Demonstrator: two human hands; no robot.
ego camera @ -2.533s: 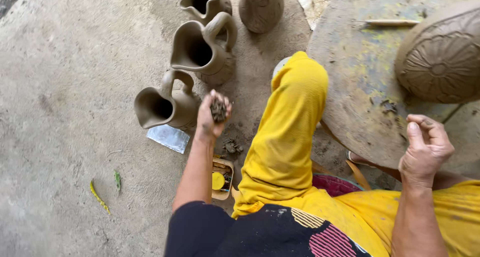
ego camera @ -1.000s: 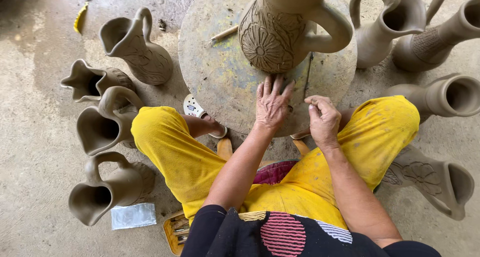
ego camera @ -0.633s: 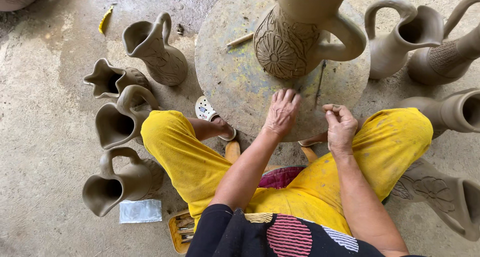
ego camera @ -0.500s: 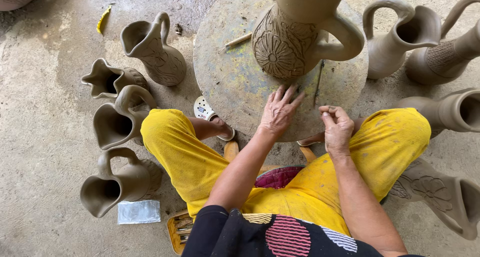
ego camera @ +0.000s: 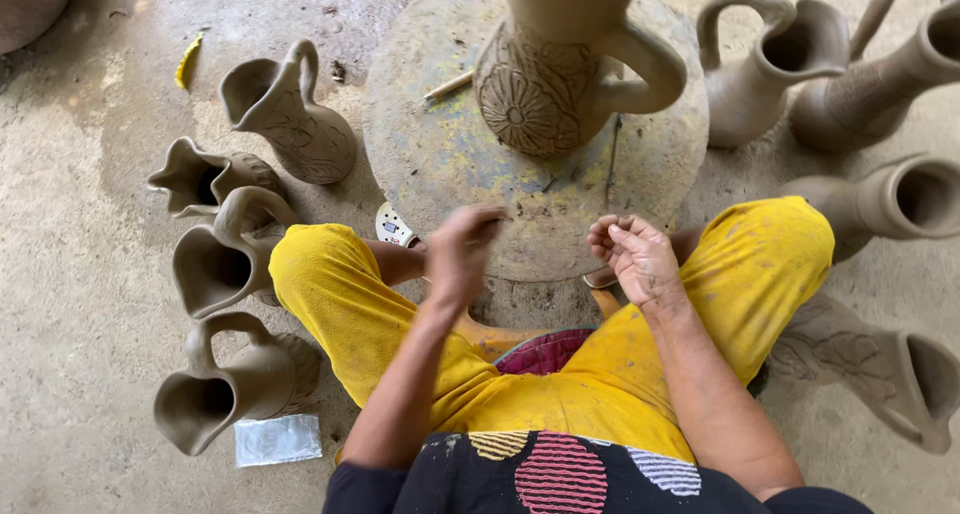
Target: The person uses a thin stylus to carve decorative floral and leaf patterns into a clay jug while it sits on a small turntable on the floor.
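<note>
Head view, item: carved clay jug (ego camera: 560,69), unfired by its look, standing upright toward the far edge of the round turntable (ego camera: 440,164), its looped handle pointing right and a flower pattern cut into its belly. Left hand (ego camera: 462,254) is hovering over the near edge of the turntable, blurred; fingers seem loosely curled, though whether anything is being held I cannot tell. Right hand (ego camera: 632,259) is resting at the near edge too, fingers half curled and pinched together, possibly on a small bit of clay, too small to confirm.

Handling, as judged: the jug is probably heavy for its size, soft enough to dent, with fragile carving and a weak handle joint. Better to be cupping it low around the belly and base with both palms, never by the handle or rim.

Adjacent: thin wooden stick (ego camera: 448,85) lying on the turntable left of the jug; several similar jugs (ego camera: 290,114) lying and standing on the floor (ego camera: 80,274) around.
</note>
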